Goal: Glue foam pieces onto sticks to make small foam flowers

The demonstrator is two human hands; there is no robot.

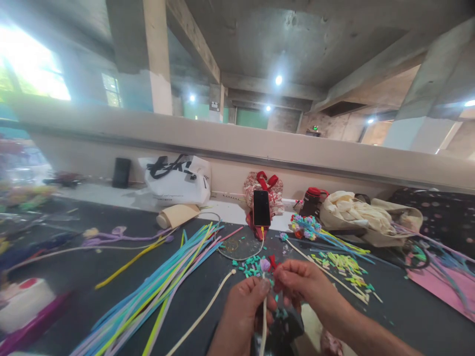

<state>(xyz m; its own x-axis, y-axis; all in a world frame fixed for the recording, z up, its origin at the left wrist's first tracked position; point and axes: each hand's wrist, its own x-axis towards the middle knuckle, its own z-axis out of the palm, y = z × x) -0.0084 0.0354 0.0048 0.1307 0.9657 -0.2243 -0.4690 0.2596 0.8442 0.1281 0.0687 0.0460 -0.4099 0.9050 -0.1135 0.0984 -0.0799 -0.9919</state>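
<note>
My left hand (245,301) pinches a cream fuzzy stem (263,329) just below a small lilac flower-like head (264,265). The stem runs down toward the bottom edge. Close on the right, my right hand (309,284) has its fingertips pressed together at a small red piece (272,261) beside the lilac head; its exact kind is unclear. Behind both hands lie many short teal cut pieces (252,266). To the left of my left hand, another cream stem (204,314) lies on the dark table.
Long blue, yellow and lilac pipe cleaners (159,282) spread across the left. A phone (261,207) stands upright ahead with a cable. Yellow-green cut pieces (339,262) and a bunch of small flowers (306,226) lie right. A white bag (176,183) and a cloth tote (367,217) stand behind.
</note>
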